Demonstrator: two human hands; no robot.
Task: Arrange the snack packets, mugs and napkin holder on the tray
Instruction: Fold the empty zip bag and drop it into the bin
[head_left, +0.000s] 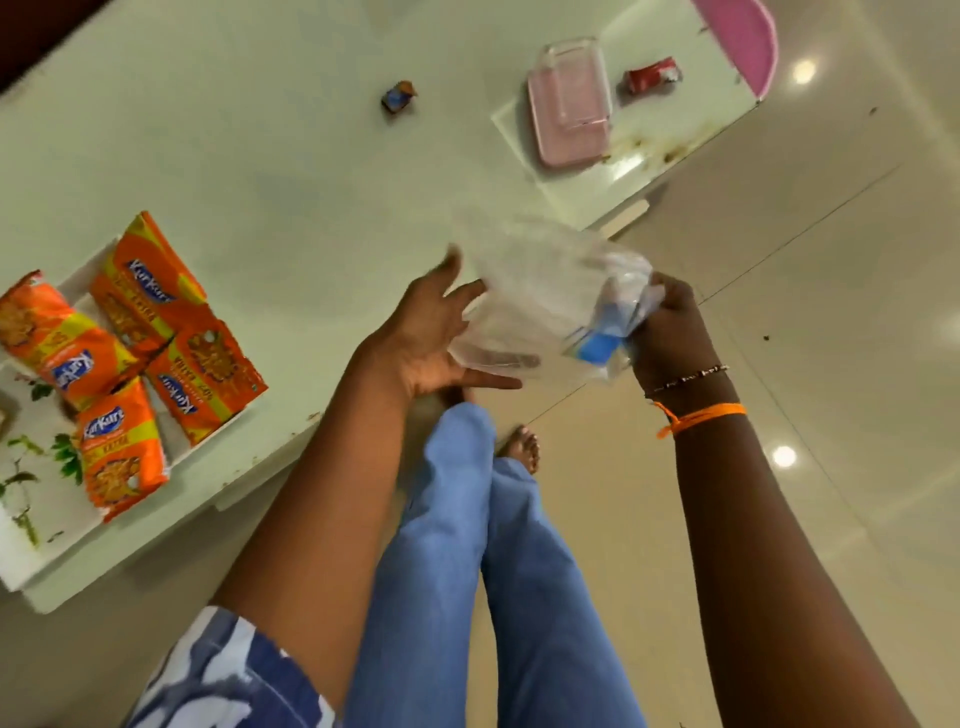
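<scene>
Several orange snack packets (150, 296) lie on a white floral tray (47, 540) at the left, near the table's front edge. My right hand (670, 332) grips a clear plastic bag (545, 306) with white and blue contents, held above the table edge. My left hand (436, 338) is spread open under and against the bag's left side, fingers apart. No mugs or napkin holder are visible, unless the bag holds napkins, which I cannot tell.
The pale green table (291, 156) carries a pink lidded box (571, 109), a crumpled red wrapper (652, 75) and a small blue-orange wrapper (399, 96). A pink chair (748, 41) stands at the far right. My legs in blue trousers are over the tiled floor.
</scene>
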